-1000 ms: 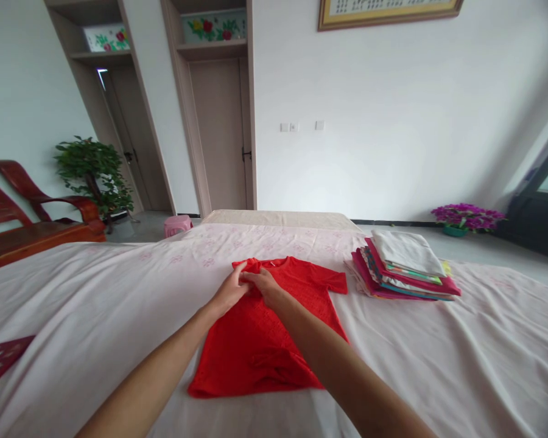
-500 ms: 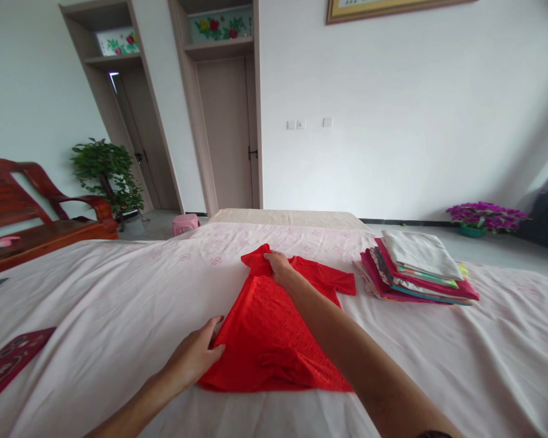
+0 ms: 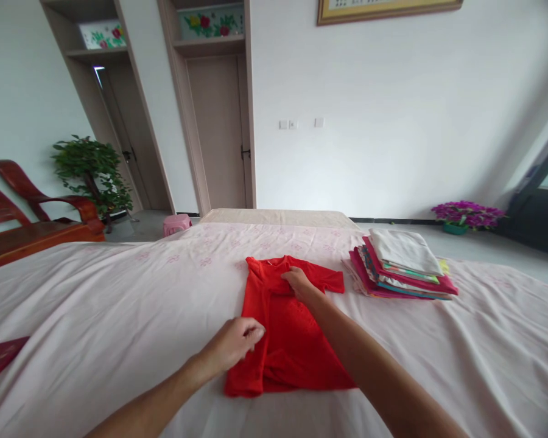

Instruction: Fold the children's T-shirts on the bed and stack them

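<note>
A red short-sleeved shirt [image 3: 292,334] lies on the pale pink bedsheet [image 3: 164,316] in front of me, its left side folded inward in a strip. My right hand [image 3: 298,282] pinches the cloth near the collar, the forearm crossing over the shirt's right part. Lower down, my left hand [image 3: 243,342] has its fingers curled together at the inner edge of the folded strip, closed on the cloth. The right sleeve is spread out flat.
To the right sits a stack of folded clothes [image 3: 402,271] with a white piece on top. A dark red printed item [image 3: 2,359] lies at the left. Beyond the bed are a pink stool [image 3: 176,224], a wooden bench [image 3: 41,225] and purple flowers [image 3: 466,214].
Both hands have moved right, bringing the shirt's left edge and sleeve inward over the body. The left fingers, spread along the edge before, are now curled. The view has shifted slightly right.
</note>
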